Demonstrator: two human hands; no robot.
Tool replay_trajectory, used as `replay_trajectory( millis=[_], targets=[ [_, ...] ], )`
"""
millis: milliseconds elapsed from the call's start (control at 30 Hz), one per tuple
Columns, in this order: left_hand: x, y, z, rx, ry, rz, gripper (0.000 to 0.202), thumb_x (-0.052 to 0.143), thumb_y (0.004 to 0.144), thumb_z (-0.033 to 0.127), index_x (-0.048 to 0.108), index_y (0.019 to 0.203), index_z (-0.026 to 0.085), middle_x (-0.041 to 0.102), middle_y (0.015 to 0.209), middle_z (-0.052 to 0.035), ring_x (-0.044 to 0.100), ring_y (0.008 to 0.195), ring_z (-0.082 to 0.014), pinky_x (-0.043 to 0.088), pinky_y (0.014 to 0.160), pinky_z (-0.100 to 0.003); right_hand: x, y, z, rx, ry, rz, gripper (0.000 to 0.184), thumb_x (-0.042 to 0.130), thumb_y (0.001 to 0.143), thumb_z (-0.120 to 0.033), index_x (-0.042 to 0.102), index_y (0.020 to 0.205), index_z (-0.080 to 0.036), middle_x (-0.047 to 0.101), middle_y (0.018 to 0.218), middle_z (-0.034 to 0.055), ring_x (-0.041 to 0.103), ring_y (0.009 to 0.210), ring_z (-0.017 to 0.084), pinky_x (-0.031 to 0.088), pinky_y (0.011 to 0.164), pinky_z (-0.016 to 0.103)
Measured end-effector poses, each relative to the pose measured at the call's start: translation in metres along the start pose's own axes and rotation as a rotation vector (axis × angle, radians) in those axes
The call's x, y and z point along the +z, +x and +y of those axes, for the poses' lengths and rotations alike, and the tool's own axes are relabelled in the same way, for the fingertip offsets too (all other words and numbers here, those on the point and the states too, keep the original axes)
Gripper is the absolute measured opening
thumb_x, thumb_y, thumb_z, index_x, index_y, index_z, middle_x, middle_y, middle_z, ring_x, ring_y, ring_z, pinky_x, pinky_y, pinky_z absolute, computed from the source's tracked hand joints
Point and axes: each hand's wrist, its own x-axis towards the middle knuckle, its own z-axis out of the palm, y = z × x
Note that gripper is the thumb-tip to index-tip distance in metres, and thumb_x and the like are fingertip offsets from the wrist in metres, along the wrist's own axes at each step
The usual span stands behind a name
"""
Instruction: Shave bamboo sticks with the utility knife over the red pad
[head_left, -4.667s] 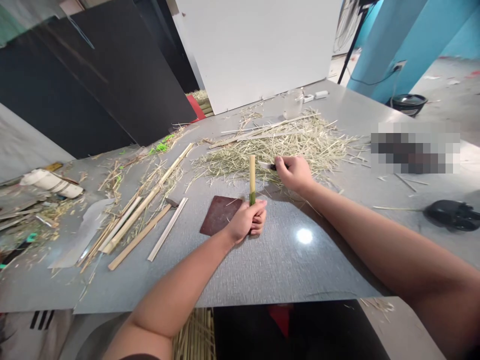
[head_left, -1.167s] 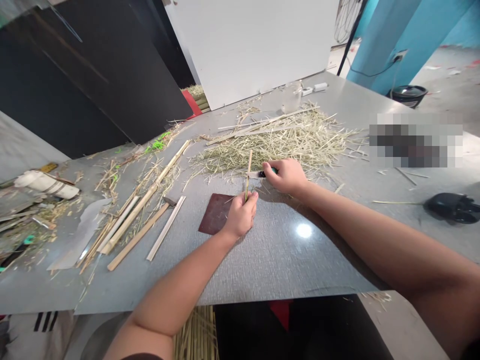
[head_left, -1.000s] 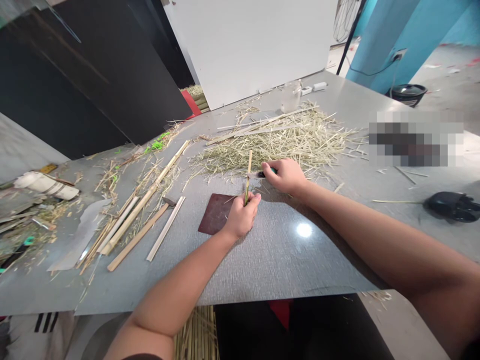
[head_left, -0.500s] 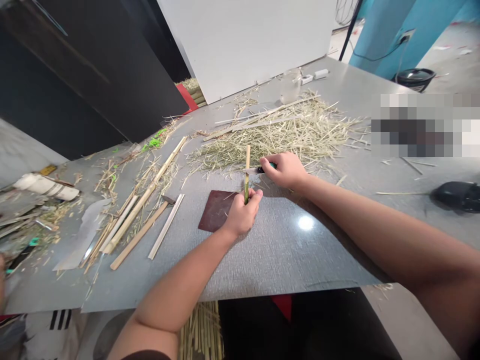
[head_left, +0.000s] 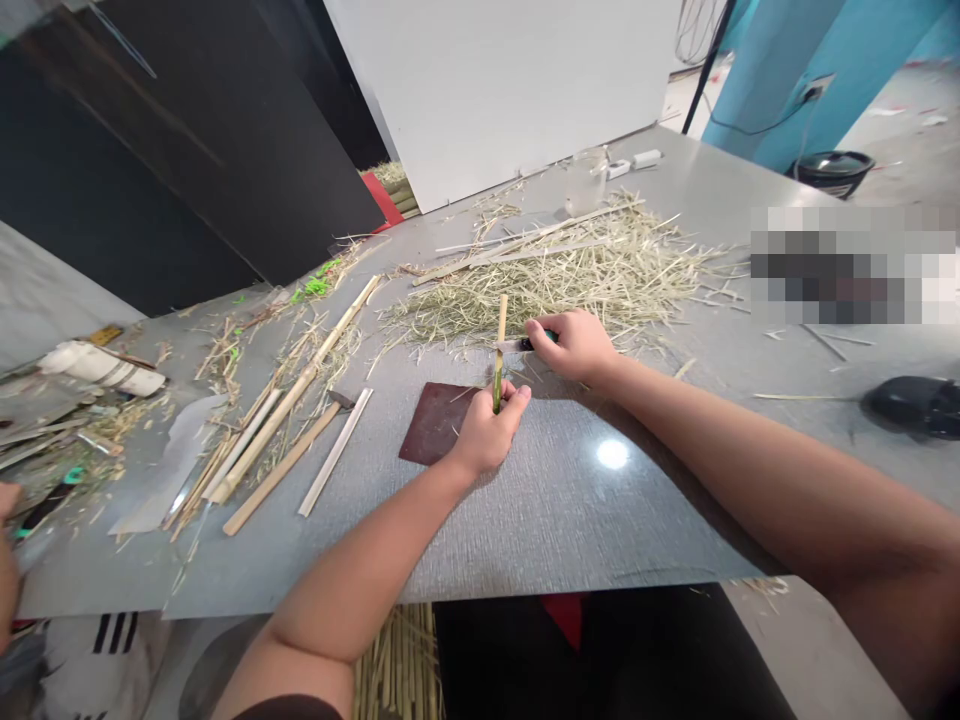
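Observation:
My left hand (head_left: 487, 430) is closed around the lower part of a bamboo strip (head_left: 502, 325), which stands nearly upright, green near my fingers and pale above. My right hand (head_left: 576, 346) grips the dark, green-tipped handle of a knife (head_left: 534, 343). Its short blade lies across the strip, touching it about midway up. A dark brown square sheet (head_left: 429, 425) rests flat on the table, partly behind my left hand. Beyond both hands spreads a heap of pale bamboo shavings (head_left: 555, 275).
On the left lie a hammer (head_left: 289, 465), a white strip (head_left: 335, 452), a long bamboo pole (head_left: 300, 380) and a white-wrapped bundle (head_left: 105, 368). A clear cup (head_left: 585, 185) stands at the back of the grey table (head_left: 585, 520). Another person's hand (head_left: 7, 550) shows at the left edge.
The view has shifted slightly. My hands, the strip and the knife keep nearly the same arrangement. More of the other person's hand shows at the left edge.

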Motion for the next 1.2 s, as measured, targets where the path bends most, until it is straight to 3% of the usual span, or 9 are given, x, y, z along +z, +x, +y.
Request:
replay_trajectory(
  millis=[433,733,1200],
  targets=[
    [0.002,-0.002,0.005,-0.040,-0.042,-0.007,0.056,0.077,0.101,0.064,0.040,0.084,0.026,0.041,0.056,0.0109,0.032,0.045,-0.0046,0.029,0.047,-0.021,-0.003,0.004,0.006,0.098,-0.020,0.081,0.065,0.037,0.113,-0.067,0.050,0.075,-0.016,0.051,0.068,0.0061,0.026,0.066,0.011,0.021,0.074,0.034],
    [0.002,-0.001,0.004,-0.042,-0.027,-0.009,0.056,0.076,0.102,0.064,0.041,0.082,0.025,0.044,0.054,0.0101,0.034,0.042,-0.0043,0.030,0.044,-0.021,-0.003,-0.002,-0.004,-0.006,-0.038,0.014,0.064,0.039,0.112,-0.065,0.056,0.076,-0.016,0.053,0.069,0.0069,0.029,0.067,0.011,0.020,0.076,0.033],
    [0.001,-0.001,0.003,-0.042,-0.014,-0.019,0.055,0.077,0.105,0.060,0.041,0.082,0.025,0.041,0.054,0.0098,0.033,0.045,-0.0049,0.030,0.047,-0.022,-0.002,-0.001,0.000,0.012,-0.016,0.026,0.062,0.039,0.111,-0.064,0.053,0.075,-0.016,0.053,0.068,0.0060,0.030,0.066,0.011,0.024,0.074,0.033]
  ],
)
